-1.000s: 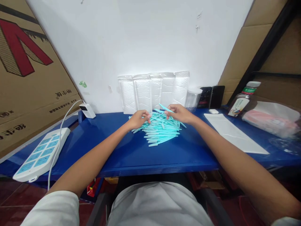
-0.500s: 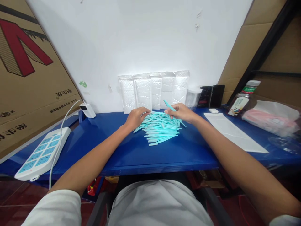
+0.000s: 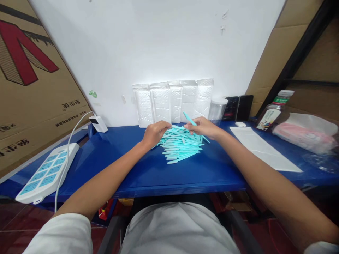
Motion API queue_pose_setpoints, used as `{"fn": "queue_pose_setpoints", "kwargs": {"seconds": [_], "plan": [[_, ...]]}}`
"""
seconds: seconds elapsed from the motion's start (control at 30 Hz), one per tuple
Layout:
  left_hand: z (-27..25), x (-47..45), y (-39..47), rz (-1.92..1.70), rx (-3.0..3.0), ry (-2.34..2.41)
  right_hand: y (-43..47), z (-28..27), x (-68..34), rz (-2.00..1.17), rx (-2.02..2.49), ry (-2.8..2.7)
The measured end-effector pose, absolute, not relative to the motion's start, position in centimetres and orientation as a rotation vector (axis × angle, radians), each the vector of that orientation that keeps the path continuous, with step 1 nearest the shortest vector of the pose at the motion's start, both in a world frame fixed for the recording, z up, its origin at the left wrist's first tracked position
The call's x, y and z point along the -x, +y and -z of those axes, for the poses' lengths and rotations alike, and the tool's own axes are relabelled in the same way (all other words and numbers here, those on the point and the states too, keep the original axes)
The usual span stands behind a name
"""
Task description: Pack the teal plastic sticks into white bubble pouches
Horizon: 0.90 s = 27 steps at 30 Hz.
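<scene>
A loose pile of slim turquoise sticks [image 3: 182, 144], which look like cleaning swabs, lies on the blue table [image 3: 169, 180]. At the pile's far left edge, my left hand [image 3: 156, 133] has its fingers bent and pressed together, fingertips down at the sticks. Whether a stick is between those fingers, I cannot make out. Just above the far right part of the pile, my right hand [image 3: 202, 127] is closed around one turquoise stick [image 3: 188, 117]. That stick slants up and to the left out of the fingers.
Several white padded envelopes [image 3: 161, 104] lean on the wall behind the pile. A clear jar [image 3: 217, 109], phones [image 3: 244, 108], a flat white envelope [image 3: 265, 150], a bottle [image 3: 272, 111] and a pink pack [image 3: 304, 135] are right. A power strip [image 3: 47, 173] and cable lie left.
My left hand has shifted slightly to the right along the far edge of the pile. My right hand has moved a touch left, still holding the stick.
</scene>
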<state>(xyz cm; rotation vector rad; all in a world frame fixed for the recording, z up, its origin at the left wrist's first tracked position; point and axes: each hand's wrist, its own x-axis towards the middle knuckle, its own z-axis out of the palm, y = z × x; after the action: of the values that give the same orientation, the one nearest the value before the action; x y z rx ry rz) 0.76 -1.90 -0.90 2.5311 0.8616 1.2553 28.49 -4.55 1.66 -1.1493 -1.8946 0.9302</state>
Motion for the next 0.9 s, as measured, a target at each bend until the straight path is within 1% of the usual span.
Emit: {"fn": "queue_pose_setpoints", "kwargs": {"seconds": [0.23, 0.33, 0.4, 0.5, 0.63, 0.7, 0.9], "plan": [[1.7, -1.1, -2.6, -1.212, -2.511, 0.774, -4.5, -0.8, -27.6, -1.056, 1.091, -1.856], [1.4, -1.2, -2.4, -1.214, -2.504, 0.920, -3.6, -0.6, -27.9, -0.937, 1.103, -1.840], [1.2, -1.3, -2.2, -1.246, -2.460, 1.035, -2.6, -0.4, -28.6, -0.810, 1.160, -1.731], [1.1, -1.1, -1.8, -1.282, -2.372, 1.081, -1.2, 0.0, -30.3, -0.615, 1.276, -1.555], [1.0, -1.1, -0.7, -1.310, -1.805, 1.149, -0.4, 0.3, -32.2, -0.368, 1.523, -1.641], [0.9, -1.2, -0.1, -1.242, -1.590, 1.124, -0.4, 0.5, -32.5, -0.365, 1.595, -1.664], [0.7, -1.1, 0.1, -1.014, -1.457, 0.981, -0.7, 0.4, -31.9, -0.429, 1.557, -1.781]]}}
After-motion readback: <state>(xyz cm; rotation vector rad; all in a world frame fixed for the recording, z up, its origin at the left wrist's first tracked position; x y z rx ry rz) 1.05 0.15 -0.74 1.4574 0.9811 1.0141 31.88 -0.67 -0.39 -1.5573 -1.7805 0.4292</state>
